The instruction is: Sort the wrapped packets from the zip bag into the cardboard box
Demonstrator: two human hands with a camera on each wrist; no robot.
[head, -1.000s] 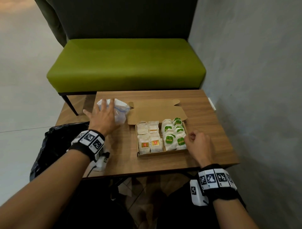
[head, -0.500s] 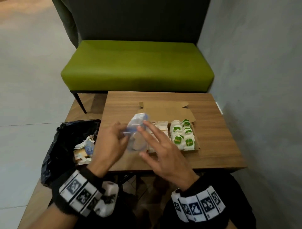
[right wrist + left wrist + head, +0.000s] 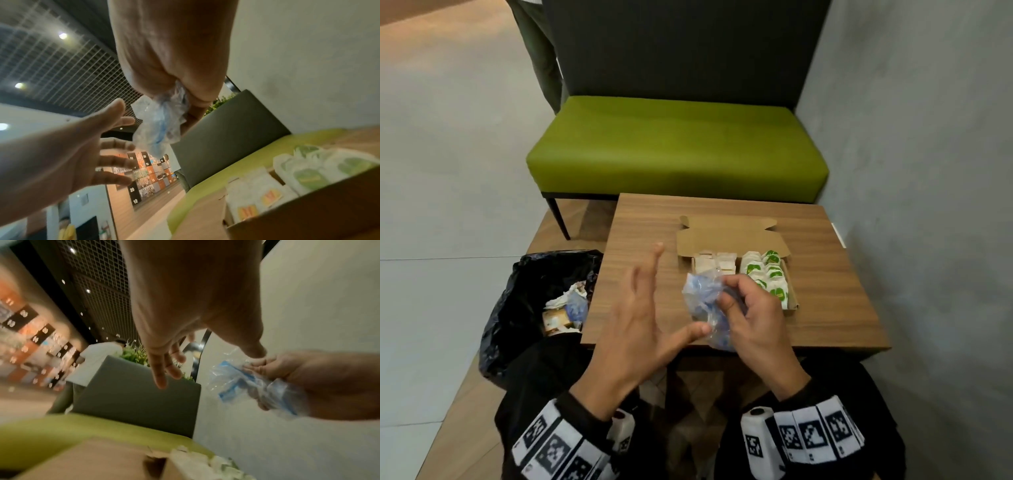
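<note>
My right hand (image 3: 743,308) grips the crumpled clear zip bag (image 3: 703,301) with its blue strip, held above the table's near edge; the bag (image 3: 246,382) (image 3: 160,123) looks empty. My left hand (image 3: 643,308) is spread open just left of the bag, thumb tip close to its lower end. Behind them the open cardboard box (image 3: 792,301) sits on the wooden table (image 3: 825,274), filled with rows of wrapped packets: green-labelled ones (image 3: 770,274) on the right, yellow-labelled ones (image 3: 259,199) on the left, partly hidden by the bag.
A bin lined with a black bag (image 3: 517,308) holding wrappers stands on the floor left of the table. A green bench (image 3: 678,150) is behind the table, a grey wall (image 3: 928,171) to the right. A person (image 3: 90,361) stands far off.
The zip bag has passed from my left hand into my right, which now crumples it. My left hand let go and spread open. Both hands came nearer to me.
</note>
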